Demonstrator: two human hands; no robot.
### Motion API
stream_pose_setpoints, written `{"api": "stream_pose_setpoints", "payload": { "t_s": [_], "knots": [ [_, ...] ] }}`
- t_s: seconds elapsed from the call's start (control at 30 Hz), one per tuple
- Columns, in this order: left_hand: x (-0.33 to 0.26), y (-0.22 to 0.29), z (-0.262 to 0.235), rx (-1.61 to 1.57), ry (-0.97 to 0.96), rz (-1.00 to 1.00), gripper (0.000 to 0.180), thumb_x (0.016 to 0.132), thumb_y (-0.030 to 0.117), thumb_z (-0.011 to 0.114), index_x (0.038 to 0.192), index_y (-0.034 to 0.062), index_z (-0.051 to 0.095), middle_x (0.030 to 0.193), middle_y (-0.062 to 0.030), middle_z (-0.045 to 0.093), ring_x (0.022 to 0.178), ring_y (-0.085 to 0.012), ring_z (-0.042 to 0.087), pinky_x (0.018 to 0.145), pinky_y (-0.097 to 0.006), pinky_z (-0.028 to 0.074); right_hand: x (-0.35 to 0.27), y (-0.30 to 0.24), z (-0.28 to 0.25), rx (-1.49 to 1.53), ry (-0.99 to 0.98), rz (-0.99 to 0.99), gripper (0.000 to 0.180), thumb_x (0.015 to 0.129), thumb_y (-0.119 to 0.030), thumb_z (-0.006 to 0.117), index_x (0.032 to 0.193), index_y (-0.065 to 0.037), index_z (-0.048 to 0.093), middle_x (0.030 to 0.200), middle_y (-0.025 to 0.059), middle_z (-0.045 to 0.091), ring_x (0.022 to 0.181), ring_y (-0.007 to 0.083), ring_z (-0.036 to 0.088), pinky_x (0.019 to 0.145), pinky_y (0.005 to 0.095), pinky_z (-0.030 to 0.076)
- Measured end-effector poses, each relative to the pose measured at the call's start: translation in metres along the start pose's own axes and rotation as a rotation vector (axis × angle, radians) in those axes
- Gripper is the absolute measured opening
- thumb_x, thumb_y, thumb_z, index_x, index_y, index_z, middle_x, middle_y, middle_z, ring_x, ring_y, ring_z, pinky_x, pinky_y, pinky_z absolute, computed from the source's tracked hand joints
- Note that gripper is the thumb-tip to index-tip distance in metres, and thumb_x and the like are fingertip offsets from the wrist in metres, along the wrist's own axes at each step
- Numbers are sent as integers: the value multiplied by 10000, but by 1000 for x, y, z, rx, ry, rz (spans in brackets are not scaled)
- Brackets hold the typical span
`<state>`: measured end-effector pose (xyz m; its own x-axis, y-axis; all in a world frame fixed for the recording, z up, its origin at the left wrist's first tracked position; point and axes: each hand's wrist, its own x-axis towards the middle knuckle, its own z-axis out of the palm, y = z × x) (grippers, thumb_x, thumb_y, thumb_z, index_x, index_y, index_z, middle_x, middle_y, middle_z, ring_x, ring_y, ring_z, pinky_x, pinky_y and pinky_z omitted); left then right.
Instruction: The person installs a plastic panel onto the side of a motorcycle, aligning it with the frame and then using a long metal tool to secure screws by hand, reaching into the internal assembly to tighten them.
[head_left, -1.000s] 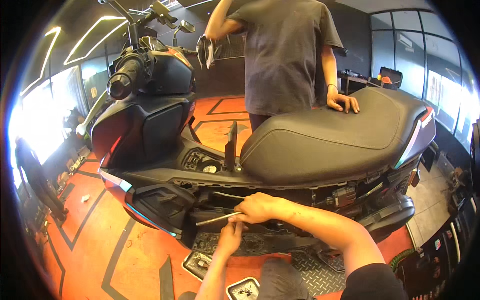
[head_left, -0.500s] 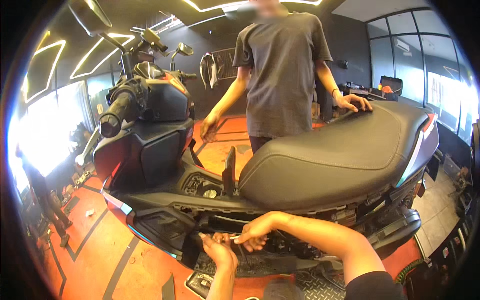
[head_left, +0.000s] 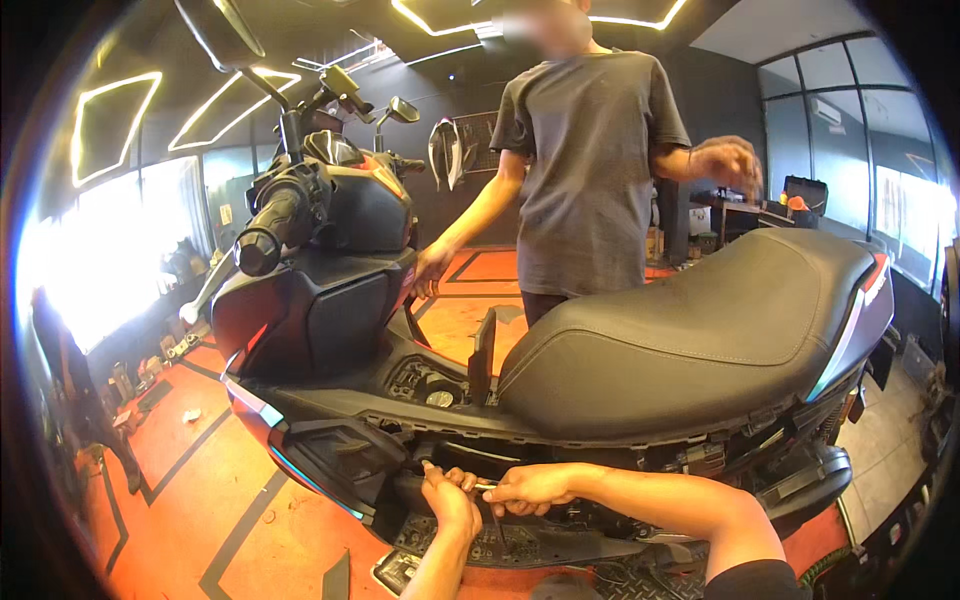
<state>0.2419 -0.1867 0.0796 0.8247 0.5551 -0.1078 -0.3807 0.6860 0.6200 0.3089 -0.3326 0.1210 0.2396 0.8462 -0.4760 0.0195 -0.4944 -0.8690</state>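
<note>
Since the earlier frame both hands have slid left along the scooter's underside, and the standing person's hand has lifted off the seat and now hangs in the air at about 1 o'clock. The left hand (head_left: 450,500) is clenched around the handle end of a slim metal hand tool with a thin shaft (head_left: 483,487), at roughly 6 o'clock in the head view; the right hand (head_left: 530,488) pinches the shaft just beside it, fingers closed on it. The tool tip is hidden in the gap under the black plastic side panel (head_left: 335,455) of the black and red scooter (head_left: 330,300), so what it engages cannot be told. Judging by looks, the tool is light, stiff and thin, likely slippery on bare metal; best held at the handle, with the second hand steadying the shaft close to the tip. The panel seems to be thin plastic that could flex or crack if pried hard. The wide black padded seat (head_left: 680,330) sits at 3 o'clock, the handlebar grip (head_left: 265,235) at 10 o'clock. The person in a grey T-shirt (head_left: 590,170) stands behind at 12 o'clock, over the orange floor (head_left: 180,500).
</note>
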Motion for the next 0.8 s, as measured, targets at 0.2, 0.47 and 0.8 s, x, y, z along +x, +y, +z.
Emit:
{"api": "stream_pose_setpoints", "payload": {
  "t_s": [0.2, 0.47, 0.8],
  "knots": [
    [15, -3, -4, 52, -5, -9, 339, 1082, 377, 304, 863, 119, 283, 622, -2, 308, 491, -144, 351, 533, -398, 474, 2, 1, 11, 107, 81, -33, 428, 1053, -419, 453, 943, -22, 572, 593, -92, 321, 484, 39, 253, 411, 243, 185],
    [22, 1, -3, 130, -59, -77, 354, 1089, 376, 292, 862, 104, 297, 604, 18, 254, 495, -139, 319, 542, -376, 445, 6, 7, 21, 105, 199, -43, 445, 1052, -418, 436, 944, -16, 593, 592, -82, 316, 475, 54, 236, 407, 258, 180],
    [25, 9, -19, 118, -256, -150, 316, 1086, 397, 327, 984, 100, 367, 661, 4, 316, 583, -160, 359, 660, -432, 491, 0, -2, 31, 25, 275, -66, 479, 1045, -426, 453, 963, 8, 639, 601, -39, 420, 498, 79, 343, 442, 273, 268]
  ]
}}
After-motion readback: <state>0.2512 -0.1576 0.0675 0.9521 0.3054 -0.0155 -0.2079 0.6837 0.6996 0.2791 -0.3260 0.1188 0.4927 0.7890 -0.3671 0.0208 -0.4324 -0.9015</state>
